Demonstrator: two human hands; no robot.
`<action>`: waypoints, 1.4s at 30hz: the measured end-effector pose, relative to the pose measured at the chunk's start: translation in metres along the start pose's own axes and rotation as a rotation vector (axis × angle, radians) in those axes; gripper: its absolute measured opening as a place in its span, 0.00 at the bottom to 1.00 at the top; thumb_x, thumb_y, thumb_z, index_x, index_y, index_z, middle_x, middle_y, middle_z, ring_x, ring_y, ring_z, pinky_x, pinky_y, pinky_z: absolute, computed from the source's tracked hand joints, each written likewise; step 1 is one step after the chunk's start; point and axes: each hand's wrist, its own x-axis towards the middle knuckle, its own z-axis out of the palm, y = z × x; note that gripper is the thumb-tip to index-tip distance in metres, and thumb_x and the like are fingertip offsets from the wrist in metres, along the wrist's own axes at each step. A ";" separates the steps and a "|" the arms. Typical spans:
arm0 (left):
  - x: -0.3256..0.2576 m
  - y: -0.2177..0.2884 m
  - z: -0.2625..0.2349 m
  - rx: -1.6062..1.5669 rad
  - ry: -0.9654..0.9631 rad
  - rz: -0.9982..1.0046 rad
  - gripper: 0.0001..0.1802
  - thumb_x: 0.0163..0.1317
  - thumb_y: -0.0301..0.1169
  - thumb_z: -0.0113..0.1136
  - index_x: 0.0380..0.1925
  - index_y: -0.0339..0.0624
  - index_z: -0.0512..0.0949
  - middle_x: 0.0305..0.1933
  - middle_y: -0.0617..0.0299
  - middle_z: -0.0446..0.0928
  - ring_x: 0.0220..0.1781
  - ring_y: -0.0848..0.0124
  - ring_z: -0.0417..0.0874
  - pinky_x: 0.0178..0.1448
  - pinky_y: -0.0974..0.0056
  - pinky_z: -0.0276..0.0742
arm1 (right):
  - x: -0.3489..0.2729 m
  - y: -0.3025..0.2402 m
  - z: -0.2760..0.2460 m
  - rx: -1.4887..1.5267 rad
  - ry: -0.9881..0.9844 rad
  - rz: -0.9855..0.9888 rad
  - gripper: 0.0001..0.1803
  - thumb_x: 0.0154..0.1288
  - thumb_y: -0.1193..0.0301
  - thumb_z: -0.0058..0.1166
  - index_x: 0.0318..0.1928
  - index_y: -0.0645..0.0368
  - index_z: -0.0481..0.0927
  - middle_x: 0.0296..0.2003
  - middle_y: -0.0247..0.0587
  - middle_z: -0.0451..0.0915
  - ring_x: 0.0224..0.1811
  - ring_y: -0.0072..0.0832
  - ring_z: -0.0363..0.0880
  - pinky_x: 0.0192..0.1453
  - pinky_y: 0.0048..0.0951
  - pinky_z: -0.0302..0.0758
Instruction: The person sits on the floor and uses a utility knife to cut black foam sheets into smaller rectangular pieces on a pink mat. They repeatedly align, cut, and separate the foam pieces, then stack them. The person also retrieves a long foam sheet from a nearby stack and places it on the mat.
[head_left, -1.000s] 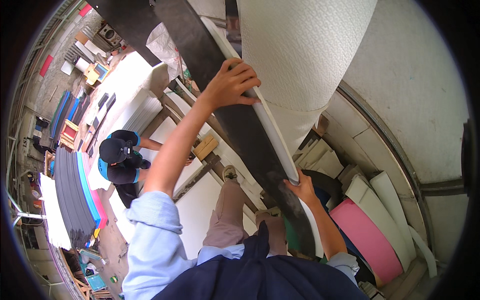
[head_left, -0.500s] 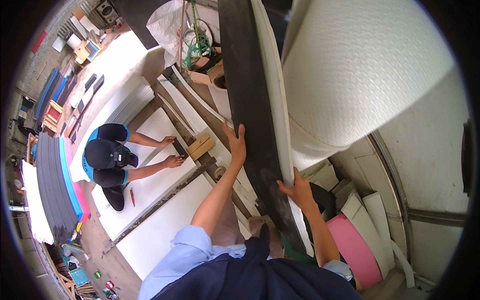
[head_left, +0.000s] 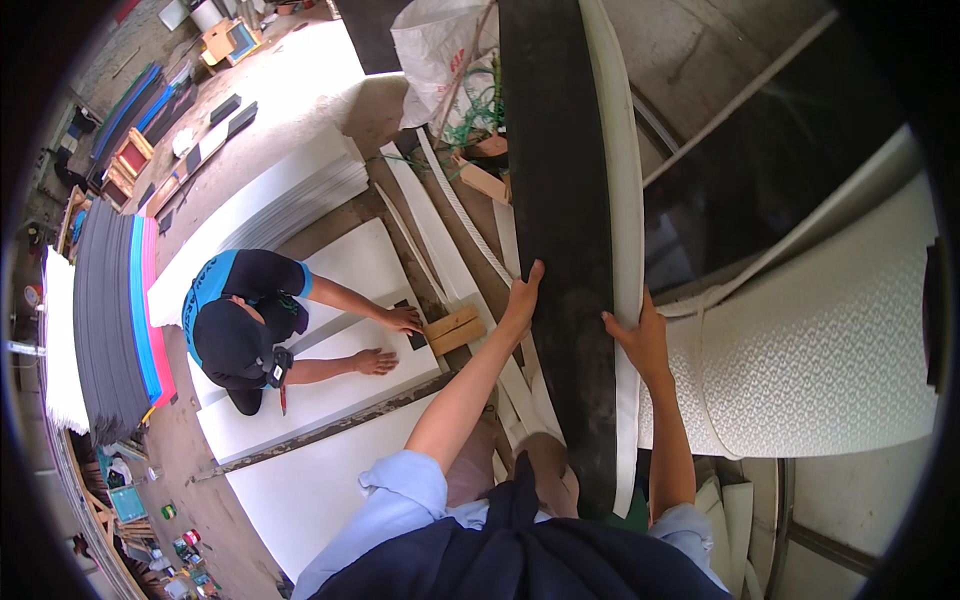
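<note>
A long black foam sheet (head_left: 565, 230) with a white sheet (head_left: 627, 200) along its right side stands lengthwise in front of me. My left hand (head_left: 522, 302) is closed on the black sheet's left edge, thumb up on its face. My right hand (head_left: 643, 342) grips the right edge, around the white sheet, its thumb toward the black face; some fingers are hidden behind. A large white textured roll (head_left: 800, 370) lies just right of my right hand, with a cord around it.
At left a co-worker in a black cap (head_left: 230, 340) bends over white sheets (head_left: 330, 400), hands near a small black piece (head_left: 411, 325) and a wooden block (head_left: 453, 330). Stacked grey, blue and pink sheets (head_left: 115, 310) stand farther left. A white sack (head_left: 435, 50) and green cord lie ahead.
My view has shifted, and the black sheet now appears farther right and more upright. The textured roll has dropped lower at the right. One co-worker's hand has moved off the black piece.
</note>
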 end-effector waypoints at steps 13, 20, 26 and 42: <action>0.073 0.163 -0.043 0.017 0.106 0.068 0.45 0.52 0.63 0.46 0.50 0.26 0.65 0.50 0.49 0.70 0.51 0.63 0.73 0.53 0.63 0.69 | 0.155 -0.113 0.042 0.161 -0.098 -0.174 0.32 0.48 0.66 0.59 0.52 0.70 0.65 0.32 0.56 0.78 0.35 0.41 0.79 0.39 0.31 0.72; 0.203 0.191 -0.098 -0.003 0.156 0.134 0.45 0.52 0.64 0.44 0.54 0.30 0.62 0.53 0.52 0.68 0.53 0.64 0.71 0.56 0.64 0.67 | 0.286 -0.098 0.125 0.149 -0.027 -0.303 0.29 0.48 0.66 0.59 0.49 0.67 0.67 0.28 0.56 0.77 0.31 0.41 0.79 0.35 0.32 0.72; 0.360 0.206 -0.176 -0.150 0.332 0.187 0.48 0.52 0.65 0.43 0.55 0.29 0.61 0.54 0.51 0.67 0.54 0.63 0.69 0.56 0.63 0.64 | 0.409 -0.114 0.212 -0.040 -0.110 -0.360 0.28 0.49 0.67 0.58 0.49 0.68 0.66 0.29 0.55 0.77 0.32 0.42 0.80 0.34 0.33 0.74; 0.527 0.392 -0.290 -0.226 0.452 0.055 0.46 0.52 0.64 0.43 0.54 0.29 0.62 0.54 0.52 0.66 0.54 0.63 0.69 0.57 0.62 0.64 | 0.642 -0.229 0.350 0.100 -0.263 -0.339 0.24 0.52 0.66 0.55 0.46 0.66 0.66 0.24 0.57 0.76 0.28 0.48 0.77 0.27 0.37 0.72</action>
